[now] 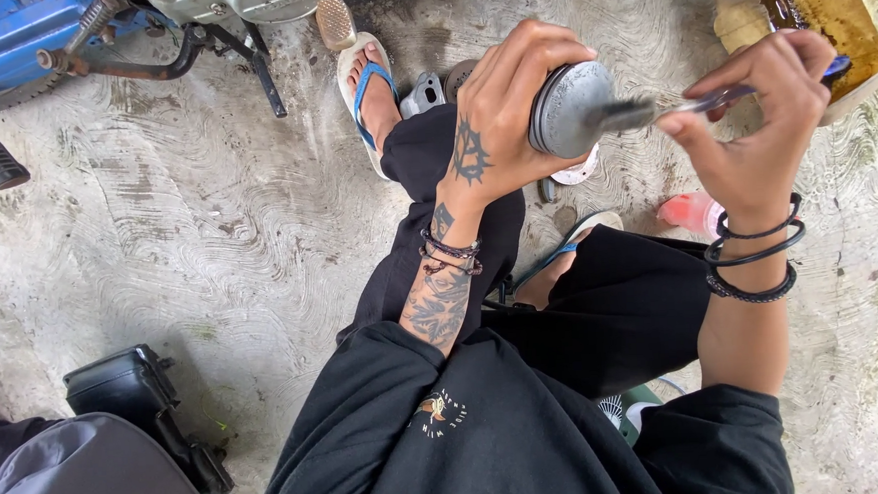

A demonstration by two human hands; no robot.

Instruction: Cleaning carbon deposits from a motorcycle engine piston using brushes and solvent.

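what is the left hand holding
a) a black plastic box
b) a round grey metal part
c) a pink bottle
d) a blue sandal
b: the left hand wraps its fingers around the round grey metal part, while the right hand brings a thin tool to it.

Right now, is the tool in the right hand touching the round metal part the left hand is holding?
Touching. The head view shows the flat grey tip of the tool, pinched in the right hand, lying against the face of the round metal part gripped by the left hand.
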